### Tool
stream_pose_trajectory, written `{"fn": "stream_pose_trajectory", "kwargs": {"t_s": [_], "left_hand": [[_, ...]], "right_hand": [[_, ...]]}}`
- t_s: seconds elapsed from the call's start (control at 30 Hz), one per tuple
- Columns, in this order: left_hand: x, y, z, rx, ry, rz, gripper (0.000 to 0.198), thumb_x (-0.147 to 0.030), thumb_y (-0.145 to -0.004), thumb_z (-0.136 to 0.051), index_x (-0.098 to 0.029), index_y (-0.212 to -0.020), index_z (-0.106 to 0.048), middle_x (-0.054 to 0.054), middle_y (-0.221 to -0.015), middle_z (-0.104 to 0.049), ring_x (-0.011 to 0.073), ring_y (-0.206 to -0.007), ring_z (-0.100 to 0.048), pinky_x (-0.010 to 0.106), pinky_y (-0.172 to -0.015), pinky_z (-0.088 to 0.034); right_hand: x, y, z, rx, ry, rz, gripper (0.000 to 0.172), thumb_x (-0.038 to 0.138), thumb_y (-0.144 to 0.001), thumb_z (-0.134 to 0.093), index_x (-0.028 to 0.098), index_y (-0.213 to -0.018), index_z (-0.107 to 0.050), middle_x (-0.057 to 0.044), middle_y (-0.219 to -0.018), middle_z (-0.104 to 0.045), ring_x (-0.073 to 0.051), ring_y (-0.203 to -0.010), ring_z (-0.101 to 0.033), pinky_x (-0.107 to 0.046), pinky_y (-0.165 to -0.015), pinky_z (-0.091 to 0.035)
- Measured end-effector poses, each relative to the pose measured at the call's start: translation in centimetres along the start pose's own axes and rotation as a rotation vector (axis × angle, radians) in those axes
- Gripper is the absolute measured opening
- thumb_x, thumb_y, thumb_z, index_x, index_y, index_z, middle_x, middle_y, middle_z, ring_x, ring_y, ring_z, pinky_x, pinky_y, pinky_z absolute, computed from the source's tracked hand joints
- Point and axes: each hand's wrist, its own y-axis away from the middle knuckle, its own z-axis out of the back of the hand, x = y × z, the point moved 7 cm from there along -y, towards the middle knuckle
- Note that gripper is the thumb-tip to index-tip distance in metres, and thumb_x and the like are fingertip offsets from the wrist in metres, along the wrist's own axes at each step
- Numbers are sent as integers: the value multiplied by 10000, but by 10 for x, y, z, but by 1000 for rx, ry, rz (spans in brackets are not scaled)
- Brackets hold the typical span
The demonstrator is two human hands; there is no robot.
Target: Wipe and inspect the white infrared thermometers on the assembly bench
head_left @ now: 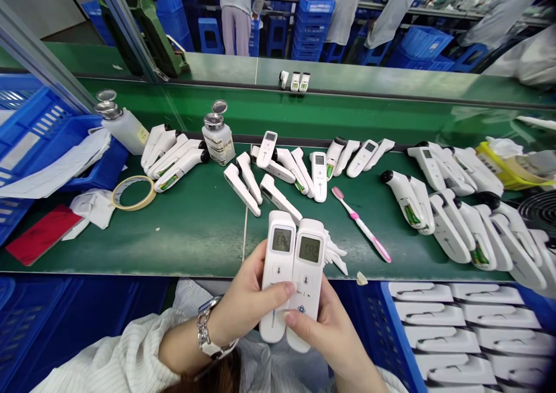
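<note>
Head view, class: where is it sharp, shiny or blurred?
Head view: the two held white devices look sharp, their displays distinct; head view: pale sheen on the green bench; head view: dark, blurry patches along the right edge.

Left thermometer [278, 277], screen [281, 240]: apparently "CA2"; thermometer sign [278, 268] beneath.
Right thermometer [310, 286], just beside left thermometer: apparently "CA2"; thermometer sign, blue emblem [301, 309] beneath.
Pump bottle [218, 139], beyond left thermometer: label [223, 148] illegible.

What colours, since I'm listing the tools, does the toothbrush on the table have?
The toothbrush is pink and white; the head view, the only one, shows it.
</note>
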Motion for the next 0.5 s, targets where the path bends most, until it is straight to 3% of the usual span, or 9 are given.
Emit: {"fn": "stream_pose_trajectory", "kwargs": {"t_s": [0.13,0.27,0.37,0.5], "left_hand": [[-2,0,-1,13,7,-17,376,-254,-769,-635,-256,-1120,-501,2,-950,-641,127,-809,-582,239,-699,-493],[-2,-2,1,-9,24,-15,283,-253,-776,-629,-253,-1047,-548,-23,-881,-641,99,-764,-571,202,-672,-477],[1,-2,4,-54,80,7,233,-279,-800,-594,-255,-1030,-562,-24,-844,-653,108,-741,-584,207,-649,-472],[6,-1,8,-135,233,23,254,-398,-859,-466,-211,-962,-603,9,-850,-673,143,-786,-603,236,-681,-468]], "right_hand": [[-2,1,2,-21,-19,-16,501,251,-704,-731,247,-1147,-496,-57,-1089,-649,-239,-966,-624,-337,-782,-522],[-4,0,4,51,-63,49,474,330,-743,-694,288,-1171,-497,-51,-1132,-625,-252,-994,-609,-349,-776,-525],[-7,-4,6,90,-93,90,399,481,-820,-545,322,-1184,-506,-46,-1140,-619,-259,-1001,-605,-362,-745,-533],[-8,-9,5,78,-63,74,486,644,-827,-346,325,-1135,-547,-58,-1085,-644,-278,-926,-634,-388,-643,-547]]}}
